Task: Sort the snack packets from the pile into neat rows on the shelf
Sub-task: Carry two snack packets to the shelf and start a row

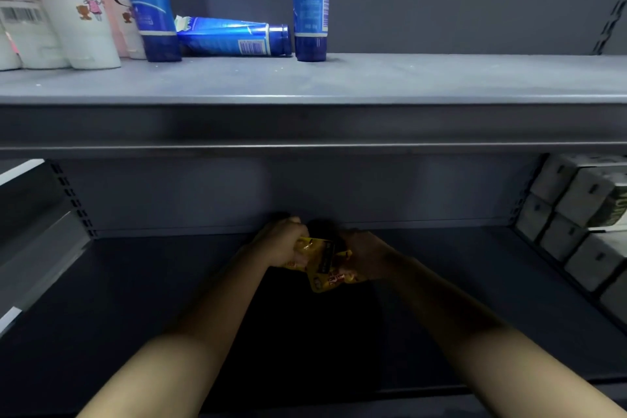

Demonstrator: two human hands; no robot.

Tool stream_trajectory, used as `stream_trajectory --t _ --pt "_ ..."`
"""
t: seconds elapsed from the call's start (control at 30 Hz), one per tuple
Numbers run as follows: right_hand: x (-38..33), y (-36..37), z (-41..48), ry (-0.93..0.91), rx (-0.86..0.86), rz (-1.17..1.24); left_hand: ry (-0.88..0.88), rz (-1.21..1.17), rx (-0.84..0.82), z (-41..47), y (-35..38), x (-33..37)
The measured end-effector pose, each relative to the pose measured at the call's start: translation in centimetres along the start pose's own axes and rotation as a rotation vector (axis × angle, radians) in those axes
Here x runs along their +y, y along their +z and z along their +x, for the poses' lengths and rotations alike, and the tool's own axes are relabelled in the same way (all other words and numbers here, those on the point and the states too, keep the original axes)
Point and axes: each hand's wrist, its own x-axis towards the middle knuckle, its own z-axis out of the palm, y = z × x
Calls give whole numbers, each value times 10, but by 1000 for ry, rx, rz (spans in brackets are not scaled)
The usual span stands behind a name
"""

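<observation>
On the upper shelf (407,78), from the left, stand white tubes (78,10) printed with a cartoon girl and a barcode, then blue tubes (149,4) whose writing is too blurred to read. Below, far back on the lower shelf (135,299), the left hand (283,243) and right hand (368,256) curl their fingers round yellow snack packets (324,263) held between them, the lettering unreadable. Grey boxes (576,214) are stacked at far right.

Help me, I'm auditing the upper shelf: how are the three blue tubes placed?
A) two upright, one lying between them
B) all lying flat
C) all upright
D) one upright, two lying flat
A: the left blue tube and the right blue tube stand on their caps; the fallen blue tube lies sideways between them on the upper shelf.
</observation>
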Motion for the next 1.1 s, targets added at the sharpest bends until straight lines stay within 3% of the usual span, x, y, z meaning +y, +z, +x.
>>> stream_trajectory --t 0.17,0.43,0.57,0.83,1.1 --pt "-2 -3 -19 77 -63 -59 -33 85 -8 -26 -5 7" --pt "-12 -13 -65 106 92 -131 -195 33 105 -93 -18 39" --pt "-24 -9 -96 43 108 -129 -261 -60 99 -140 -24 58" --pt "-73 9 -151 -49 83 -151 -432 48 74 -256 -17 82" --pt "-175 53 -167 -259 11 -85 -602 79 120 -394 -25 59"
